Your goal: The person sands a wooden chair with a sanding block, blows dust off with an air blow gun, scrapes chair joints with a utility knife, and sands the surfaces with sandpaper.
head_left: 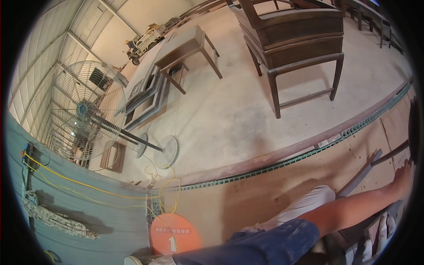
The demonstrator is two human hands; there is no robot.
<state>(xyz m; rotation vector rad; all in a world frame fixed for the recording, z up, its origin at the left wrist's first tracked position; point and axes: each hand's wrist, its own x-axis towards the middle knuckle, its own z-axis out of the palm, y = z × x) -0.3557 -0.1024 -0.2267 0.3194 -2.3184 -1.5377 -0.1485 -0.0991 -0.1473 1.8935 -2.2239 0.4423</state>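
Note:
My left forearm, in a dark blue sleeve (265, 243), reaches across from the lower middle to the right edge. At its end my left hand (401, 181) lies against a dark edge at the picture's rim. Its fingers are small and partly cut off, so their grip does not show. Close to that hand are a dark bar (391, 153) and a grey-brown strip of wood (360, 174) lying at a slant. Below the forearm are pale, finger-like folds (380, 234), perhaps a glove or cloth. My right hand cannot be made out.
A green grated drain (247, 175) curves across the floor. Beyond it stand a dark wooden chair-like frame (300, 39), a small table (185, 44) and a large pedestal fan (86, 108). Yellow cords (88, 183) hang at left, near an orange round disc (174, 236).

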